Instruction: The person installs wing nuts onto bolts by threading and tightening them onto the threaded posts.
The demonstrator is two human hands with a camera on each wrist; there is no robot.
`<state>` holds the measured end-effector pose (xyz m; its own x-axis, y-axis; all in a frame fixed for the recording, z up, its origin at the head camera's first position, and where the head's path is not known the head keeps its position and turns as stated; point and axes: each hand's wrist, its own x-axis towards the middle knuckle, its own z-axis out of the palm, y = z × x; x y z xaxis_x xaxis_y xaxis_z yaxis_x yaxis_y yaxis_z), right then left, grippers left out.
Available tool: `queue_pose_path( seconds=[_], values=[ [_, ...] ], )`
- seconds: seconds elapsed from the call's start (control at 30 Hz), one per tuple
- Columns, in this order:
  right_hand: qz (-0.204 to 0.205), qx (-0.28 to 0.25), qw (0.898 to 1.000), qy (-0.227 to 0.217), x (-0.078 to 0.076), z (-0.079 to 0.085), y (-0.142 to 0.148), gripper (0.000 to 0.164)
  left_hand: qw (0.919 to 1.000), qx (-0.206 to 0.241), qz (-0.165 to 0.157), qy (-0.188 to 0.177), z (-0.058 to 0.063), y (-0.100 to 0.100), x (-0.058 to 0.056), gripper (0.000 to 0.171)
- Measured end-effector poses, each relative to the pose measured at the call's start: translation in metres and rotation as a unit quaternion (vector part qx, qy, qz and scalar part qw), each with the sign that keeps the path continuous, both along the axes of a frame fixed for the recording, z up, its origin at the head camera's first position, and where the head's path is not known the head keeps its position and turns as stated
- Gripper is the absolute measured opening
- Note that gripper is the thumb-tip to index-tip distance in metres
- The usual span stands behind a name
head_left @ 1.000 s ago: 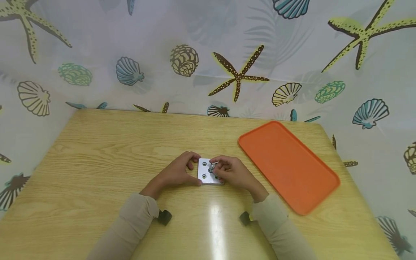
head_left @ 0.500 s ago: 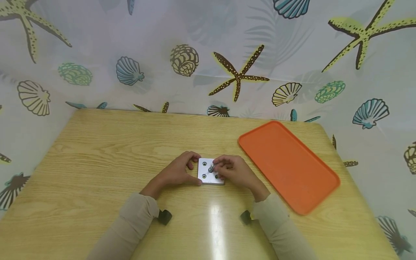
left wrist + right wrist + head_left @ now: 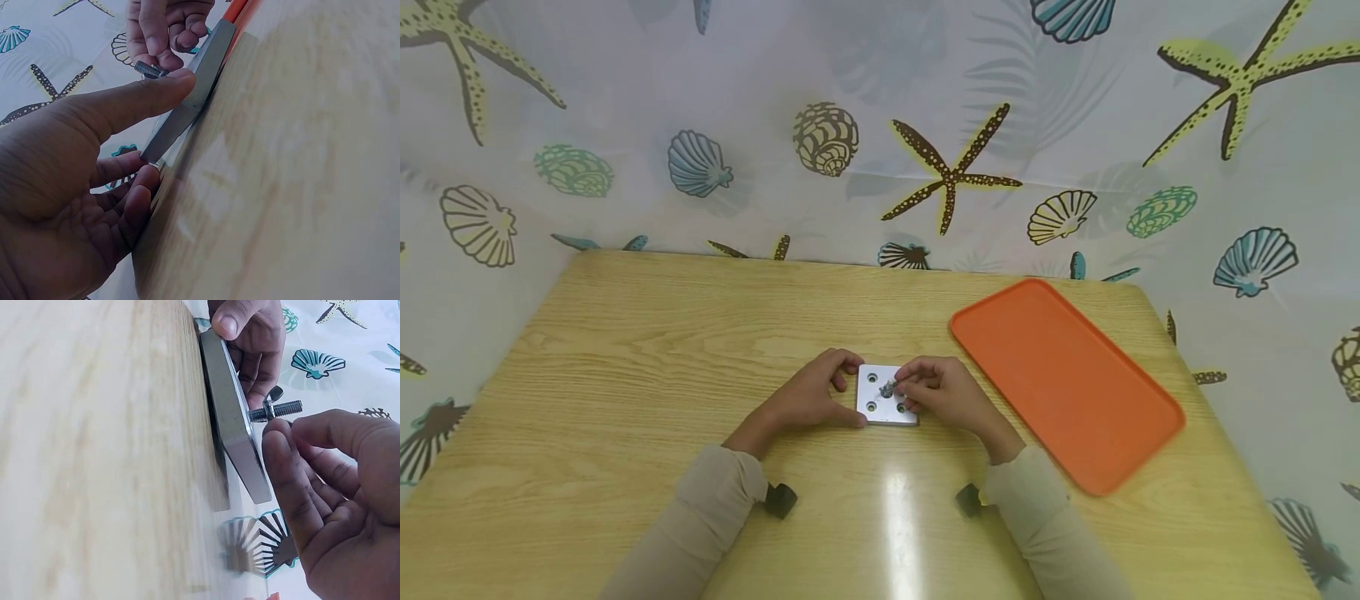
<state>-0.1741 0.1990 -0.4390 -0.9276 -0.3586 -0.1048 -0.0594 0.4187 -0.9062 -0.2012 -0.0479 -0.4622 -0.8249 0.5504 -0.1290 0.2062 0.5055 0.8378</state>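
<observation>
Metal was what both your hands touched. Your right hand [image 3: 942,392] pinched one wing nut [image 3: 274,402] on one bolt [image 3: 279,410] standing in the one square plate [image 3: 880,397]. Your left hand [image 3: 811,398] gripped the plate's left edge. Three holes looked bare, so most seemed left. One orange tray [image 3: 1067,379] lay far right on the wooden table [image 3: 625,358].

Plate [image 3: 880,398] is seated on table [image 3: 625,350] at frame centre, flanked by left hand [image 3: 808,398] and right hand [image 3: 943,396]. Bolt [image 3: 887,387] is stood upright on the plate; tray [image 3: 1075,383] is placed to the right.
</observation>
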Motion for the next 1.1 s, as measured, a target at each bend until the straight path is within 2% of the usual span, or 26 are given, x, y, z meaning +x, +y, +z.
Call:
queue_pose_path(
  seconds=[0.23, 0.73, 1.1],
  values=[
    [0.003, 0.015, 1.0, 0.024, 0.0009, 0.001, 0.0006, 0.012, 1.0, 0.001, 0.0, -0.001, 0.0002, 0.0002, -0.0002, 0.079],
    [0.009, -0.002, 1.0, 0.001, 0.0021, 0.0035, -0.0013, 0.015, 1.0, 0.001, 0.002, -0.003, 0.0001, -0.0005, 0.0005, 0.08],
    [0.028, -0.012, 0.999, 0.008, 0.0032, 0.0016, -0.0036, 0.028, 1.0, -0.003, 0.0, -0.006, -0.0014, -0.0011, -0.0002, 0.081]
  ],
)
